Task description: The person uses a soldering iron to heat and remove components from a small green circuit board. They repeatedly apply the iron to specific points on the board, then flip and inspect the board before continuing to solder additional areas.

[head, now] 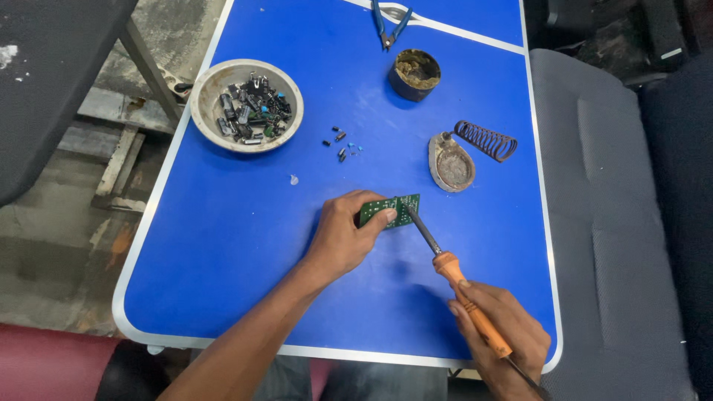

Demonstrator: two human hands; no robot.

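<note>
- Green circuit board (391,211) lies mid-desk (223,245), pinched in the left hand (343,236) grip, fingers closed on its left edge.
- Right hand (499,334) grip is wrapped tight around the orange-handled soldering iron (454,276), tip touching the board.
- Soldering iron stand (468,152) sits just beyond; the right desk edge is near.
- Bare blue surface spreads left, below the bowl of components (246,105).

Both hands are bare: no gloves, rings, watch or bands show. The left hand (343,236) comes with a long, slim forearm that is uncovered from wrist to elbow, entering from about 7 o'clock, with no sleeve in view. The right hand (499,336) shows at about 5 o'clock, cut off at the wrist by the frame edge.
</note>
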